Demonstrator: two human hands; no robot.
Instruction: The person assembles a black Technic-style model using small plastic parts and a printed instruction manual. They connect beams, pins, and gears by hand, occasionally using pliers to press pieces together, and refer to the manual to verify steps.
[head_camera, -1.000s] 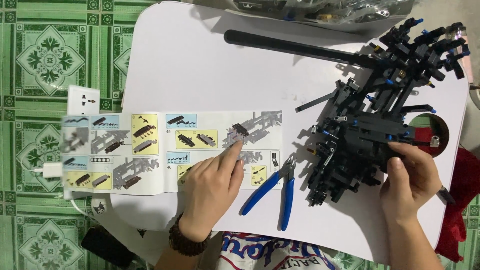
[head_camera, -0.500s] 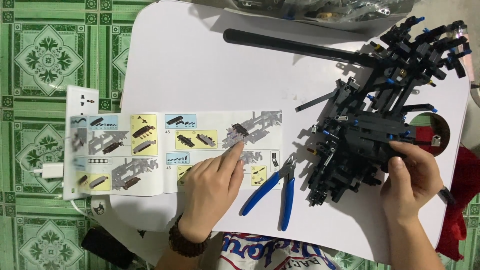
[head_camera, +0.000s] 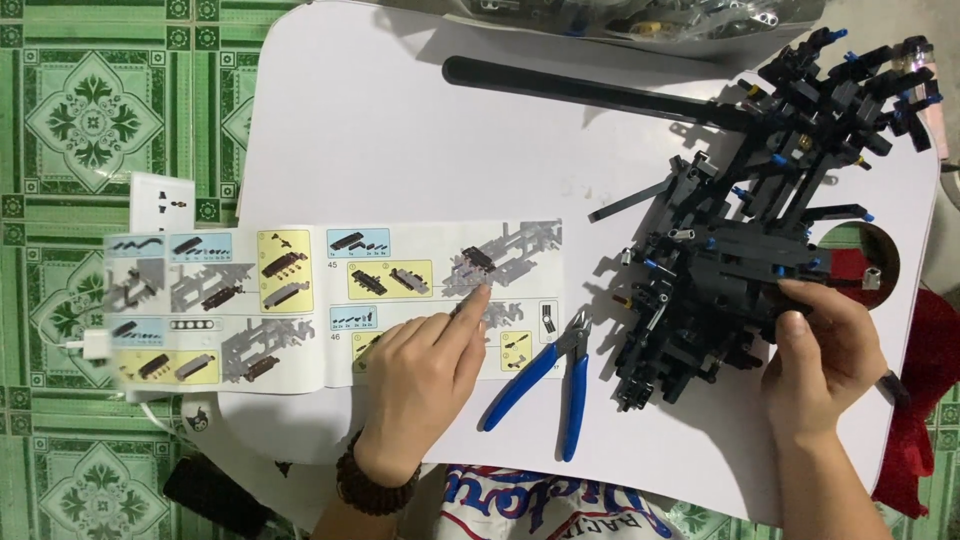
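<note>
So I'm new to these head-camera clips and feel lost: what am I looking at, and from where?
The camera sits on a person's head and looks down at their own two bare hands over a white table. The left hand rests on an open instruction booklet, its forefinger on a diagram. The right hand grips the edge of a black building-brick model with blue pins. Blue-handled pliers lie between the hands. A long black strip lies farther back.

**Count of things on the white counter**

One white counter (head_camera: 400, 130). One open paper instruction booklet (head_camera: 300, 300). One pair of blue-handled pliers (head_camera: 545, 385). One black building-brick model (head_camera: 740, 250). One clear bag of loose parts (head_camera: 640, 15). Two hands: left hand (head_camera: 420, 380), right hand (head_camera: 825, 365).
</note>
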